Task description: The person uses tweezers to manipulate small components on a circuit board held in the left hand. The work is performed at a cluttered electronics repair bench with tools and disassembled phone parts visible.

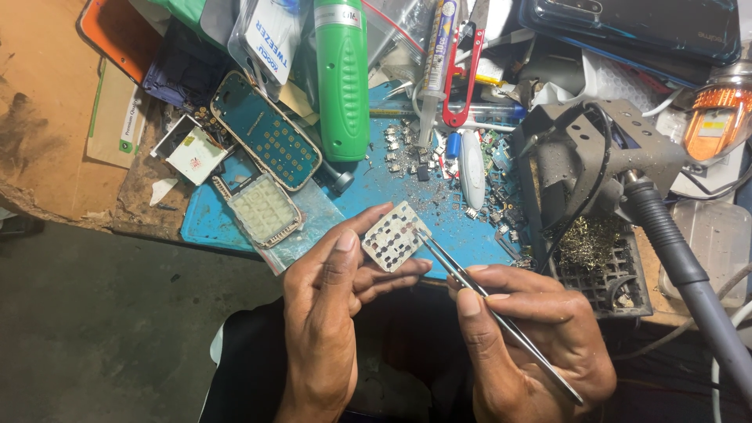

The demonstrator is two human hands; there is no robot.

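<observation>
The small perforated metal sheet [395, 235] is pinched in the left hand [329, 313] above the blue mat [392, 196] while tweezers [486, 301] gripped by the right hand [525, 345] are poked at its edge, so it could easily get bent or flicked away.

We hold a small perforated white keypad sheet [395, 235] in our left hand [329, 305], above the near edge of the blue rubber work mat [376, 188]. Our right hand [525, 337] sits to its right, gripping slim steel tweezers [489, 301] whose tips touch the sheet. On the mat, behind and to the left, lies a white square-buttoned rubber keypad [265, 210]; a grey metal soldering stand [595, 157] stands to the right.
</observation>
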